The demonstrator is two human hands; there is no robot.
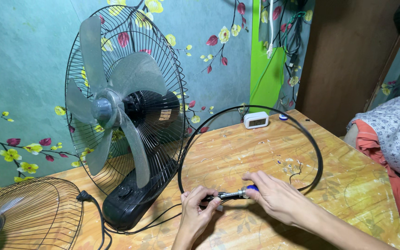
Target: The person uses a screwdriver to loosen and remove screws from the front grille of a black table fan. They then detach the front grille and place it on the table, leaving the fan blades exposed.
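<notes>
My left hand [199,209] pinches the clamp end of the black ring band [251,153] at its near-left point on the table [357,185]. My right hand [274,196], fingers pressed together around the handle, holds the screwdriver [237,194], its long axis running left-right with the tip pointing left into the left hand. Both hands are almost touching at the joint. The ring loops away far and right. The fan [126,115] stands close on the left; there is open table to the right, and the near edge is close.

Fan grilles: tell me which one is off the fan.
The wire grille lying dished on the table at far left, detached. The other grille stands upright behind the fan blades, mounted.
</notes>
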